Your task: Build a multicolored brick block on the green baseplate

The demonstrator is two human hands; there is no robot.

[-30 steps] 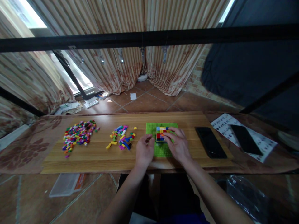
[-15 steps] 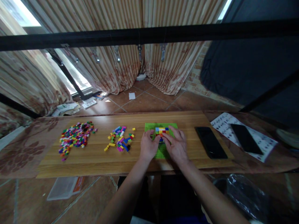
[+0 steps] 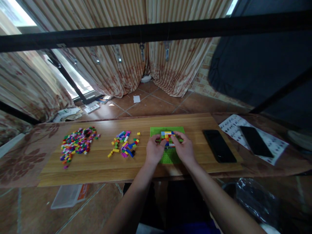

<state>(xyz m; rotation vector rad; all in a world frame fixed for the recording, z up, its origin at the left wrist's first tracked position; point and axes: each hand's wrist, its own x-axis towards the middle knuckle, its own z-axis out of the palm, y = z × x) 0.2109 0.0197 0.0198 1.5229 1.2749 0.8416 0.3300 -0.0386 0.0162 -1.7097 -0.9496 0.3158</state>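
A small block of joined toy bricks (image 3: 167, 136), with white, yellow, red, orange and blue pieces, is over the green studded baseplate (image 3: 168, 159). My left hand (image 3: 155, 150) grips its left side, thumb at the front and fingers curled behind. At the right side my right hand (image 3: 184, 147) holds it the same way, thumb on the near face. Both hands partly cover the bricks and the plate. Whether the bricks are pressed onto the plate or held just above it, I cannot tell.
Left of the plate lies a small scatter of bricks (image 3: 125, 144); farther left is a bigger heap (image 3: 79, 143). To the right, a black phone (image 3: 219, 146) rests on the wooden board (image 3: 143, 169). Beyond it, a second dark phone (image 3: 255, 141) lies on a printed sheet (image 3: 230, 125).
My right hand's fingers have moved from the middle of the bricks to their right side, uncovering more of the coloured face. My left hand stays at the left side. The view has shifted slightly.
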